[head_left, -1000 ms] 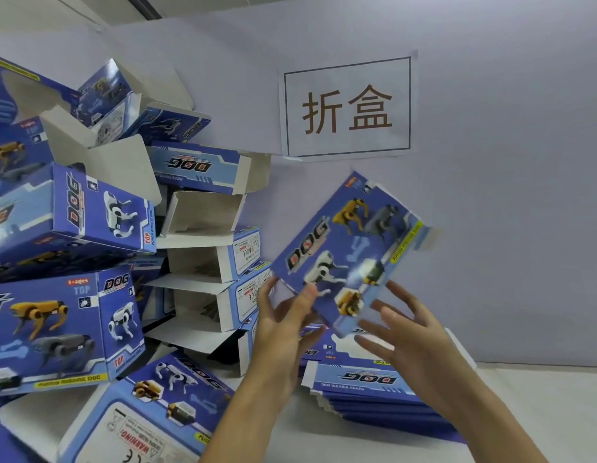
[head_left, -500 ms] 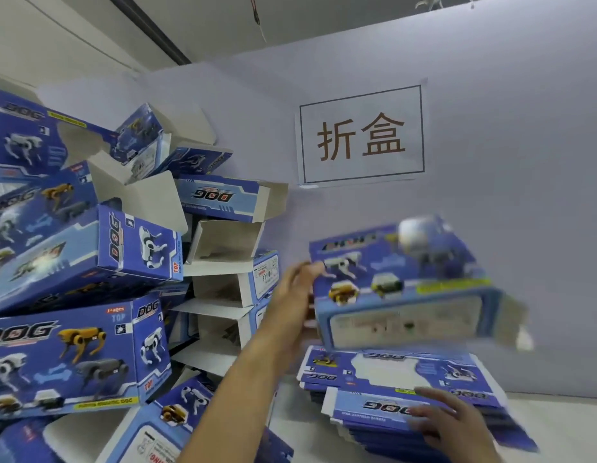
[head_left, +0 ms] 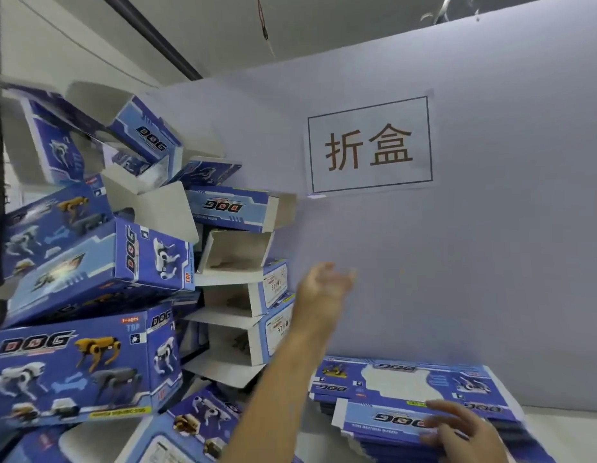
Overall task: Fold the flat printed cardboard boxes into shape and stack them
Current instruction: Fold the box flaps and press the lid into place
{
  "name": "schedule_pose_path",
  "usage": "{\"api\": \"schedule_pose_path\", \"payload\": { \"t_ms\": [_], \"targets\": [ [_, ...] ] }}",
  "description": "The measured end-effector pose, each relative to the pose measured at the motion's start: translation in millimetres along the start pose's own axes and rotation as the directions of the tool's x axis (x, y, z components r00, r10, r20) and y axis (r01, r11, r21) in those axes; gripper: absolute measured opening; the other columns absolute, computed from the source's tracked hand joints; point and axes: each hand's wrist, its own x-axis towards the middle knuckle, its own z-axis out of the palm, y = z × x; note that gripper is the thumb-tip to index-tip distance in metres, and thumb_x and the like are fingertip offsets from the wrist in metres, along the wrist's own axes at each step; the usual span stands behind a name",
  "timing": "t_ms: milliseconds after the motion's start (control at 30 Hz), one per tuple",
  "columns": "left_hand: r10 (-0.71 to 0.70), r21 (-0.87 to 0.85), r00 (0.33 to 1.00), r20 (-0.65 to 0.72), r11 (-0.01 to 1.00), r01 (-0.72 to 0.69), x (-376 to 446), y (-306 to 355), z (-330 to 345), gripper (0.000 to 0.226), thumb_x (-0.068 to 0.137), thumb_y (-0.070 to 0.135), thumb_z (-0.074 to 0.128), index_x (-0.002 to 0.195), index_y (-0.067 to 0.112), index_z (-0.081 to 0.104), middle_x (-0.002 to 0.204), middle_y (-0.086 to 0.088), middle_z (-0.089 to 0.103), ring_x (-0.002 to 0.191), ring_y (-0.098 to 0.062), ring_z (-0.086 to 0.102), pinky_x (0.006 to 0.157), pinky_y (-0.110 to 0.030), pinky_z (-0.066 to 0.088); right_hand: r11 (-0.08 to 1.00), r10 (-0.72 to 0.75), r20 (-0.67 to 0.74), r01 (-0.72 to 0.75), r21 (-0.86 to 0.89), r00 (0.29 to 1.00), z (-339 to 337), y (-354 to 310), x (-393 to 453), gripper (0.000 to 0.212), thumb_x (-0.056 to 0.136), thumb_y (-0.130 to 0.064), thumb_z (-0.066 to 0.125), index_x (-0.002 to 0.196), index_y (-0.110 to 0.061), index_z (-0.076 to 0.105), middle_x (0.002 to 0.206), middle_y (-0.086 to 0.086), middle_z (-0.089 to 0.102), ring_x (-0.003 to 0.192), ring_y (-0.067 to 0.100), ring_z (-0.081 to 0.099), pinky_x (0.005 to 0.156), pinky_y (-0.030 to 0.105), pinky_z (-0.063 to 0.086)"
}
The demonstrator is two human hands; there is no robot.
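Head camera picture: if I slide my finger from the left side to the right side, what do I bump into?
Pile of folded boxes → left hand, raised with nothing in it → paper sign on the wall → right hand, reaching onto the stack of flat boxes.

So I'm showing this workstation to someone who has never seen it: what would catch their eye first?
Probably the untidy heap of folded blue DOG boxes on the left, many tilted with open flaps. Next, the white paper sign with two large characters on the wall. Then the hands: the left hand raised with nothing in it beside the heap, and the right hand resting on the pile of flat boxes at lower right.
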Motion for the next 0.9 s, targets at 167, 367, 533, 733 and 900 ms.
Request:
{"api": "schedule_pose_path", "payload": {
  "t_ms": [167,367,533,733,900],
  "targets": [
    [-0.133,0.429,0.986,-0.099,0.889,0.162,-31.9,-111.0,-3.4,0.034,0.098,0.016,0.057,0.131,0.025,0.056,0.131,0.005,0.058,0.12,-0.013,0.056,0.099,-0.024,0.044,0.871,-0.385,-0.16,0.3,-0.389,0.909,4.1,15.4,6.5,0.053,0.072,0.012,0.07,0.071,-0.042,0.067,0.081,-0.002,0.075,0.069,0.015,0.068,0.072,0.02,0.048],
    [-0.379,0.894,0.899,0.221,0.447,-0.032,-44.0,-159.1,-3.2,0.053,0.1,0.037,0.055,0.15,0.029,0.04,0.161,-0.004,0.026,0.15,-0.028,0.018,0.124,-0.044,0.017,0.484,-0.18,0.254,0.31,-0.818,0.95,2.8,10.8,9.5,0.053,0.091,-0.064,0.049,0.141,-0.058,0.033,0.161,-0.022,0.024,0.149,0.006,0.022,0.12,0.03,0.023],
    [-0.286,0.934,0.935,0.21,0.34,-0.105,-43.9,-167.5,-10.9,0.037,0.103,0.03,0.052,0.14,0.032,0.054,0.149,0.0,0.045,0.139,-0.022,0.035,0.115,-0.039,0.03,0.495,-0.157,0.33,0.363,-0.789,0.931,-1.0,12.0,11.8,0.054,0.092,-0.063,0.053,0.142,-0.06,0.033,0.162,-0.024,0.019,0.151,0.007,0.016,0.121,0.039,0.018],
    [-0.025,0.933,0.986,0.167,0.326,-0.15,-52.9,-176.7,-13.6,0.033,0.105,0.035,0.045,0.134,0.041,0.058,0.139,0.012,0.056,0.13,-0.016,0.04,0.103,-0.033,0.026,0.525,-0.261,0.32,0.412,-0.744,0.911,-4.8,17.6,14.7,0.037,0.093,-0.06,0.054,0.13,-0.064,0.048,0.152,-0.03,0.036,0.145,0.007,0.034,0.119,0.034,0.027],
    [0.127,0.921,0.978,0.167,0.333,-0.201,-54.9,-176.2,-11.5,0.032,0.105,0.036,0.044,0.132,0.038,0.06,0.144,0.013,0.052,0.14,-0.011,0.032,0.112,-0.031,0.02,0.536,-0.358,0.197,0.374,-0.757,0.913,-2.2,16.7,12.7,0.029,0.096,-0.061,0.048,0.124,-0.064,0.052,0.14,-0.025,0.055,0.127,0.004,0.053,0.107,0.023,0.039]
  ]
}}
